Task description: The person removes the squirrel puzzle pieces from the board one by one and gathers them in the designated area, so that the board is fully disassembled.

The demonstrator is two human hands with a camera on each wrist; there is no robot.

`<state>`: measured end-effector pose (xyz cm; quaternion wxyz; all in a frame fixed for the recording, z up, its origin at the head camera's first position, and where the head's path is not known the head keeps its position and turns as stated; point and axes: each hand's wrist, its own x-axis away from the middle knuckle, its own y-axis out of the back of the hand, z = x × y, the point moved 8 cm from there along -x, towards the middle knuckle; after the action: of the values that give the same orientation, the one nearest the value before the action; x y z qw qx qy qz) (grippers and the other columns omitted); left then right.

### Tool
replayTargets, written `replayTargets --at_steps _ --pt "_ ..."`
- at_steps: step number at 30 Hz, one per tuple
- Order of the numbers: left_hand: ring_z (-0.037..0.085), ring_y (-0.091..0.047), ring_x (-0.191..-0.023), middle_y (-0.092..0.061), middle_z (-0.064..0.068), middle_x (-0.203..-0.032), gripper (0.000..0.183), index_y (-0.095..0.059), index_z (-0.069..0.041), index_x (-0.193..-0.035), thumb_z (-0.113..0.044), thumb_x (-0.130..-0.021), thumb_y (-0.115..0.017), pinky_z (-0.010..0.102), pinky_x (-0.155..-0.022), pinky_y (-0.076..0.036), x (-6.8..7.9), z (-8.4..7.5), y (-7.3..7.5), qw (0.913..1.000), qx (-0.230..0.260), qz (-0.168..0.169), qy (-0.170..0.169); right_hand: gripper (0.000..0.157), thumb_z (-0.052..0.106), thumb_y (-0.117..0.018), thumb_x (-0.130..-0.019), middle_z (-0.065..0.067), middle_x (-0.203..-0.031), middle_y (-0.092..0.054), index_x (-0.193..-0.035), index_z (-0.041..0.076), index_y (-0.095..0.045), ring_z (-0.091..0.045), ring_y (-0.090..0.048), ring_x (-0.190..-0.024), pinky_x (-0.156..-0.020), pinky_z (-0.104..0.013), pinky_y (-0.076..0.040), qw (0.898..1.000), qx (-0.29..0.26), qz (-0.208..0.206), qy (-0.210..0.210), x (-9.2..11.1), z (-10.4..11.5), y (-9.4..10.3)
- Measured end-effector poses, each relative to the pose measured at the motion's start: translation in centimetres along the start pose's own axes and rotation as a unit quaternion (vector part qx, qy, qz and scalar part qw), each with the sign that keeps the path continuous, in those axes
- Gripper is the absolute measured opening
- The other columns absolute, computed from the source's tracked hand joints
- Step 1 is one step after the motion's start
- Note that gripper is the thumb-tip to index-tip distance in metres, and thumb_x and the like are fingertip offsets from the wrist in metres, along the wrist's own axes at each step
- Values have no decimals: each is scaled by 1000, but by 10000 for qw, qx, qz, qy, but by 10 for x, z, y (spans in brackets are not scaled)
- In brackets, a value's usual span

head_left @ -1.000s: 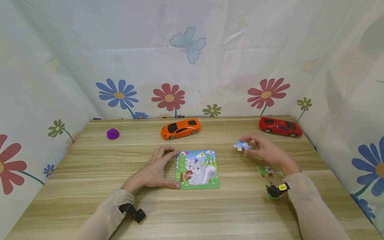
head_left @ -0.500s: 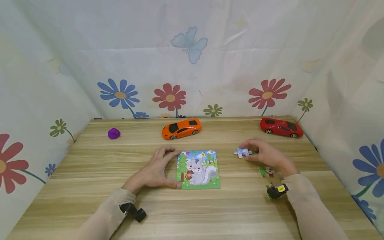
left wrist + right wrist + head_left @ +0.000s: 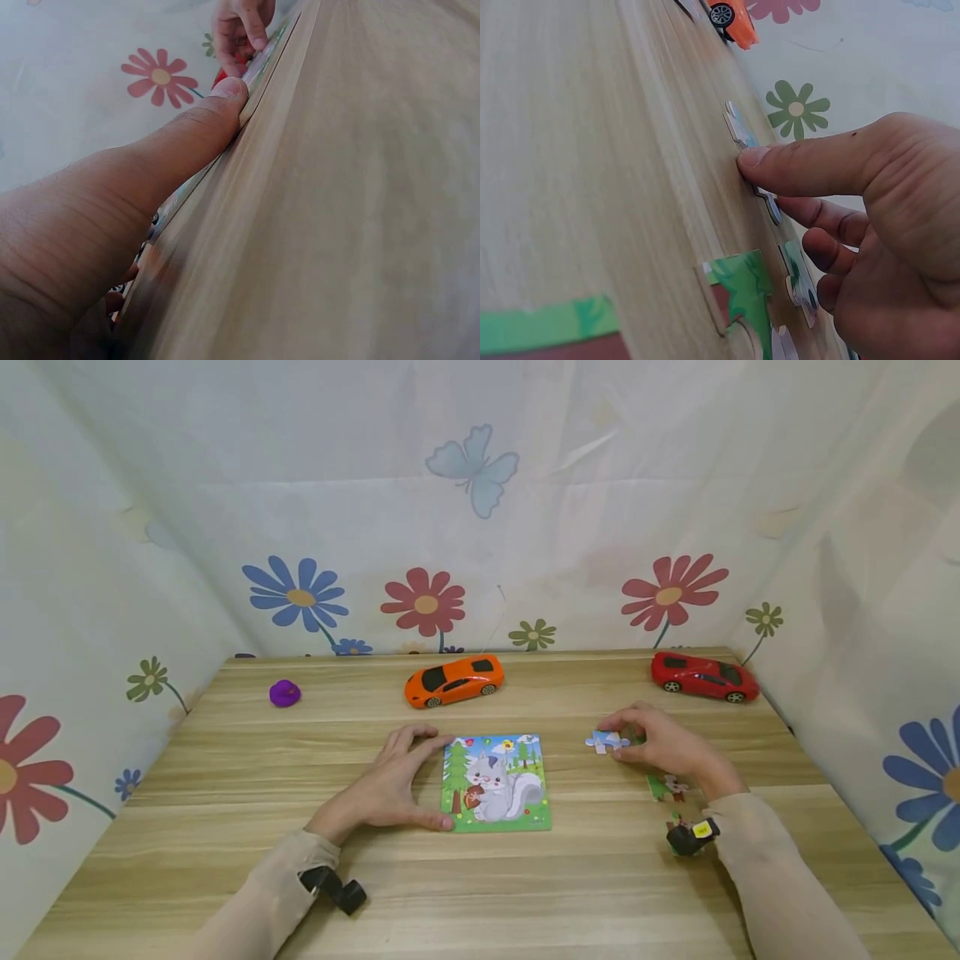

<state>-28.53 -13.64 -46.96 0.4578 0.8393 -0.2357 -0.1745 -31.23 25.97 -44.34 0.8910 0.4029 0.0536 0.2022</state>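
Note:
In the head view, a square picture board with a grey squirrel lies mid-table. My left hand is spread along its left edge, an index finger at the upper corner and the thumb at the lower one. In the left wrist view, that thumb presses against the edge of the board. My right hand pinches a light blue jigsaw piece between thumb and fingers, close over the table. Nearer to me, a green jigsaw piece and another jigsaw piece lie below the right wrist.
An orange toy car and a red toy car stand along the back of the table. A small purple hat-like object sits at the back left. Beyond the table hangs a flowered cloth.
My right hand has moved the blue jigsaw piece slightly toward me and lower, then held it there over the last half second. My left hand has stayed at the board.

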Motion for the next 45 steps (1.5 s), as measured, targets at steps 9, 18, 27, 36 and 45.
replayTargets --at_steps 9,18,27,36,45 --pt "38 -27 -159 -30 12 -174 132 -44 -27 -172 -86 -64 -92 72 -127 -33 -1 0 0 10000 -17 -35 -22 43 14 -85 -100 -19 -141 -60 -141 10 -75 -35 -52 -116 -97 -43 -48 9999 -5 -46 -104 1 -1 0" --pt "37 -27 -159 -30 11 -174 132 -44 -27 -172 -86 -64 -92 71 -127 -33 -1 0 0 10000 -25 -18 0 54 13 -86 -98 -16 -145 -64 -150 9 -68 -33 -52 -117 -100 -47 -50 9998 117 -94 -131 0 0 2" --pt "37 -27 -159 -30 12 -174 132 -44 -26 -172 -86 -64 -92 71 -127 -33 -2 0 -1 10000 -8 -27 -14 68 22 -87 -99 -17 -150 -63 -161 15 -58 -39 -51 -129 -101 -52 -53 9988 -159 -364 -298 0 7 9" --pt "37 -27 -159 -30 11 -174 133 -44 -27 -172 -87 -64 -91 71 -127 -33 -2 1 -2 10000 -35 -29 -14 78 25 -89 -98 -17 -146 -63 -165 13 -51 -41 -55 -122 -98 -46 -51 9910 -682 -1117 269 -5 50 18" --pt "38 -27 -159 -29 12 -175 133 -44 -26 -172 -85 -64 -93 71 -127 -33 0 0 0 10000 -11 -7 9 94 27 -93 -94 -14 -148 -62 -171 17 -40 -42 -59 -123 -91 -28 -52 9837 -1302 -1185 361 -15 78 -1"
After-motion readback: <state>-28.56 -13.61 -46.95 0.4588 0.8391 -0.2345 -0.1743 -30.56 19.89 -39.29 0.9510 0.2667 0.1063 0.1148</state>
